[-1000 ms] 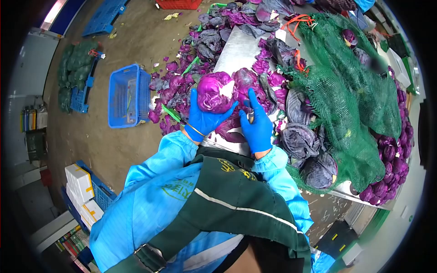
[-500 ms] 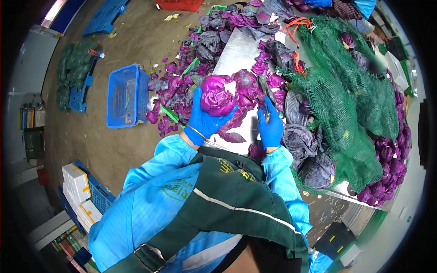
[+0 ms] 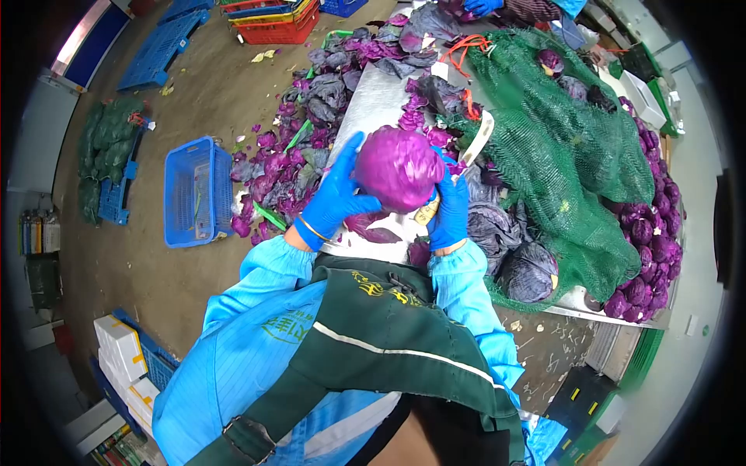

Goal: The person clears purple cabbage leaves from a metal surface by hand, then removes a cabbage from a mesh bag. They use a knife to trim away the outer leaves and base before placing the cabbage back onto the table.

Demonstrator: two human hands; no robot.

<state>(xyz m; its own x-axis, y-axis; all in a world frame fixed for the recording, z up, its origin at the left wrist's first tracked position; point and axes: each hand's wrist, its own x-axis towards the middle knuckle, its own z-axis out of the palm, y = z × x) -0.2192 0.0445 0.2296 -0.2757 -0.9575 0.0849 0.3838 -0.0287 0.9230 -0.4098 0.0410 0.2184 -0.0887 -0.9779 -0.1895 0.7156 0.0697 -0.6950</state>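
A round, smooth purple cabbage [image 3: 398, 168] is held above the metal table [image 3: 371, 101]. My left hand [image 3: 334, 194], in a blue glove, cups it from the left with the thumb beneath. On its right side, my right hand [image 3: 452, 203] is closed around a knife [image 3: 477, 140], whose pale curved blade points up and away; part of the handle shows below the cabbage. Loose purple leaves [image 3: 374, 228] lie under the hands. Dark outer-leaved cabbages [image 3: 530, 270] sit to the right beside a green net [image 3: 559, 179].
A leaf pile [image 3: 326, 97] lies left of the table, with a blue crate [image 3: 199, 191] on the floor beyond. Many trimmed cabbages [image 3: 653, 248] are heaped at the far right. At the top, a co-worker's gloved hand [image 3: 483, 6] reaches in. Red crates [image 3: 278, 29] stand behind.
The cabbage has been turned, showing a smooth side, and raised closer. My right hand has come against it, and the knife blade now shows clearly. The whole view has shifted slightly.
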